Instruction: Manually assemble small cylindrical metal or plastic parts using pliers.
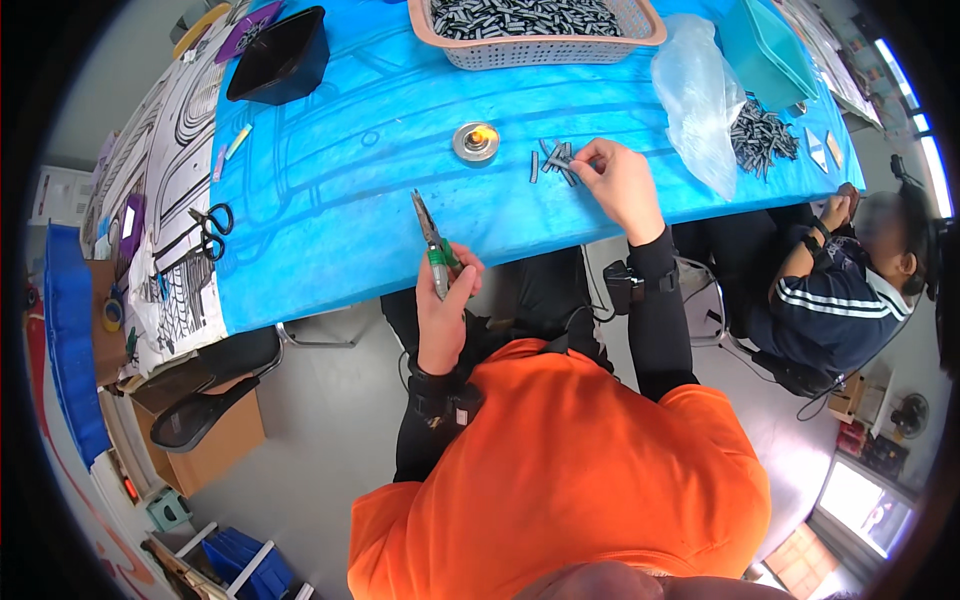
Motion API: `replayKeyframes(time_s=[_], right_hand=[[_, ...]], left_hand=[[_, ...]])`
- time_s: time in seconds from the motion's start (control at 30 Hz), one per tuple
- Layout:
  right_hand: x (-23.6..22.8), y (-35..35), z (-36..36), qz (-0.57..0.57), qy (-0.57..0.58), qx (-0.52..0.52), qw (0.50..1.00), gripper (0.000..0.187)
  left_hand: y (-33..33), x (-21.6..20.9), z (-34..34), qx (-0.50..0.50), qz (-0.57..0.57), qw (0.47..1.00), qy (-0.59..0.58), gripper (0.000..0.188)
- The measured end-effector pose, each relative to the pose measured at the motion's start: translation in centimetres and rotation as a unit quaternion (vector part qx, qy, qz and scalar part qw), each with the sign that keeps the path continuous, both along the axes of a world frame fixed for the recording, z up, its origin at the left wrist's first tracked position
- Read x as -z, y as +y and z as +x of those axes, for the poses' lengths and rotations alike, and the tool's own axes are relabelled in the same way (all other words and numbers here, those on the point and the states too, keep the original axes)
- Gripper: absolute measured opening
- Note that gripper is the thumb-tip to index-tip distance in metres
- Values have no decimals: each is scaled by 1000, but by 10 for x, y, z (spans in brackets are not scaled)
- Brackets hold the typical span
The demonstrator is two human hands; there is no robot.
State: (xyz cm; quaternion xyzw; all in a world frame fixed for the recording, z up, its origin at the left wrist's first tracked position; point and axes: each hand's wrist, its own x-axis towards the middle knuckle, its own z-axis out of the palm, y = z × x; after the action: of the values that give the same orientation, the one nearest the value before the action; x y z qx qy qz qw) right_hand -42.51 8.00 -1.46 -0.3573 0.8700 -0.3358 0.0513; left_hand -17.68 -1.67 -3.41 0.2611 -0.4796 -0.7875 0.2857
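Note:
My left hand [446, 315] is closed around the green handles of long-nosed pliers [428, 222], whose jaws point away from me over the table's near edge. Pinched over a small heap, my right hand [627, 190] has thumb and forefinger on a short dark grey strip [562, 163]. A few similar strips [534, 167] lie scattered beside its fingertips on the blue table cover [350, 190]. Between the two hands and farther off, a small round metal burner [475, 143] shows an orange-yellow flame.
A pink basket [540, 52] of many strips stands at the back. To the right are a clear plastic bag [697, 110], a teal bin [768, 55] and a strip pile [765, 140]. Scissors [212, 232] and a black bin [280, 60] lie left. Another person [840, 300] sits at right.

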Motion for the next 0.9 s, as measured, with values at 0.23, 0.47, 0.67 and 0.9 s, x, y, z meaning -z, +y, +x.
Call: replayKeyframes(time_s=[0.23,0.47,0.67,0.9], right_hand=[[-4,6,-3,-54,-104,-18,993,14],[2,10,-5,-49,-119,24,991,21],[-11,12,-3,-55,99,4,994,20],[-16,28,36,-160,-166,-40,972,13]], left_hand=[[-1,3,1,7,-4,1000,3,16],[0,3,1,18,2,1000,-8,15],[1,4,1,11,3,1000,-14,15],[6,4,-1,-31,12,999,-6,17]])
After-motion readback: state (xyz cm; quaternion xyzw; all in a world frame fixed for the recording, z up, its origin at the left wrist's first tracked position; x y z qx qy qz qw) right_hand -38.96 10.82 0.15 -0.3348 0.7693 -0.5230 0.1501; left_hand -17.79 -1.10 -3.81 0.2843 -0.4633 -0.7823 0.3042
